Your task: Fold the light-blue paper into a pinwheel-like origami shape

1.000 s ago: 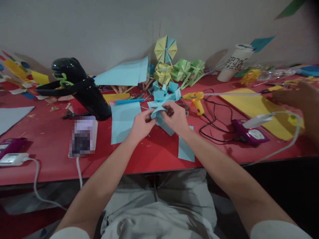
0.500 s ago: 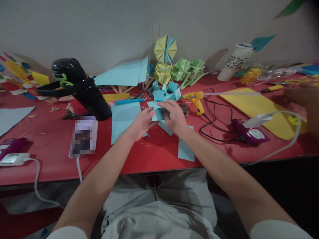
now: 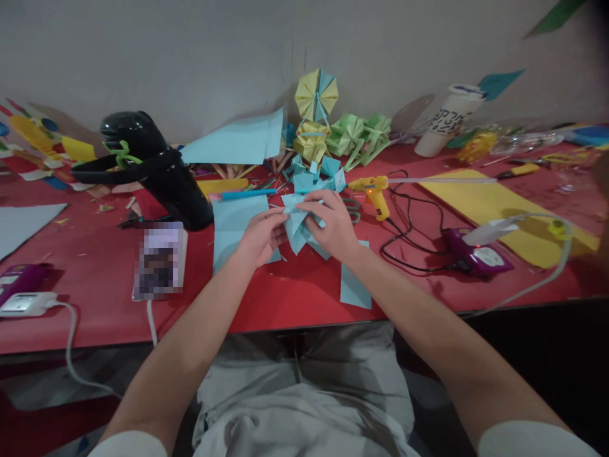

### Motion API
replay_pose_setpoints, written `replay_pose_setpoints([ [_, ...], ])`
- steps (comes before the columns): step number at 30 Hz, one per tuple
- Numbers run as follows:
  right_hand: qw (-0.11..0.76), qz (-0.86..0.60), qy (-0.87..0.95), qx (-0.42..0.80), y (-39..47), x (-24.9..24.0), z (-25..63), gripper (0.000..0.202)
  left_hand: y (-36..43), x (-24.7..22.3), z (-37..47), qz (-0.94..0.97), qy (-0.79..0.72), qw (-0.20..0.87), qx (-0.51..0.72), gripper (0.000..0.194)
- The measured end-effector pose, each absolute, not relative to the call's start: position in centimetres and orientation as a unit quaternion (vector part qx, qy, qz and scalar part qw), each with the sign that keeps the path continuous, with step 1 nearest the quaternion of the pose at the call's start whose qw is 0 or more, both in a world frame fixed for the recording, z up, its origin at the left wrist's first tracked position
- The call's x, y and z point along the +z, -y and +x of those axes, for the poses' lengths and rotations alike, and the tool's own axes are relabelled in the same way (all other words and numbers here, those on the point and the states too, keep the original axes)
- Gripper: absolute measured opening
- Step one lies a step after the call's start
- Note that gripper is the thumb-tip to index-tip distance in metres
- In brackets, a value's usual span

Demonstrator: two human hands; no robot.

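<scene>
On the red counter [image 3: 95,266], both hands, left [image 3: 259,236] and right [image 3: 333,225], pinch a folded blue paper [image 3: 297,227]; creases want firm, even pressing

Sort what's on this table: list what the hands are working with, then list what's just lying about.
In hand:
left hand
right hand
folded blue paper

Lying about:
glue gun
yellow sheet
black helmet
paper fans
white cup
</scene>
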State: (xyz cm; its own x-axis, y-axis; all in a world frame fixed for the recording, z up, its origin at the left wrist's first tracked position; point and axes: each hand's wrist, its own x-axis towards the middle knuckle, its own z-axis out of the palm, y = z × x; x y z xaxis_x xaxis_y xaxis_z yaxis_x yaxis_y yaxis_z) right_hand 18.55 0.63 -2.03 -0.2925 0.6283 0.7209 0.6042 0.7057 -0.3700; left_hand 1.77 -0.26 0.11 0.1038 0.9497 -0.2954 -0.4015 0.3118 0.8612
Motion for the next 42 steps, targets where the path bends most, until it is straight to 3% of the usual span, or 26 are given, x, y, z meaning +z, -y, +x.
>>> replay_pose_setpoints([
  [4,0.508,-0.429,0.744,0.067,-0.9,-2.3,18.6,0.025,0.1,0.1,1.6,0.335,-0.428,0.673,0.502,0.015],
  [8,0.559,-0.477,0.652,0.188,-1.5,-3.1,18.7,0.043,0.2,0.0,1.5,0.383,-0.419,0.662,0.489,0.018],
  [14,0.518,-0.445,0.607,0.407,-1.8,-3.0,18.8,0.035,0.2,-0.2,1.4,0.406,-0.404,0.658,0.488,0.03],
  [19,0.506,-0.427,0.614,0.43,-1.1,-2.0,18.8,0.045,0.1,-0.3,1.1,0.403,-0.407,0.662,0.483,0.033],
  [24,0.483,-0.417,0.625,0.449,-0.8,-1.7,18.8,0.043,0.1,-0.3,1.1,0.387,-0.422,0.67,0.473,0.012],
  [36,0.454,-0.424,0.635,0.459,-0.7,-1.8,18.7,0.043,0.2,-0.5,1.1,0.415,-0.442,0.654,0.453,0.03],
  [42,0.437,-0.426,0.655,0.444,-0.7,-1.6,18.8,0.044,0.1,-0.6,0.9,0.417,-0.464,0.642,0.446,0.03],
])
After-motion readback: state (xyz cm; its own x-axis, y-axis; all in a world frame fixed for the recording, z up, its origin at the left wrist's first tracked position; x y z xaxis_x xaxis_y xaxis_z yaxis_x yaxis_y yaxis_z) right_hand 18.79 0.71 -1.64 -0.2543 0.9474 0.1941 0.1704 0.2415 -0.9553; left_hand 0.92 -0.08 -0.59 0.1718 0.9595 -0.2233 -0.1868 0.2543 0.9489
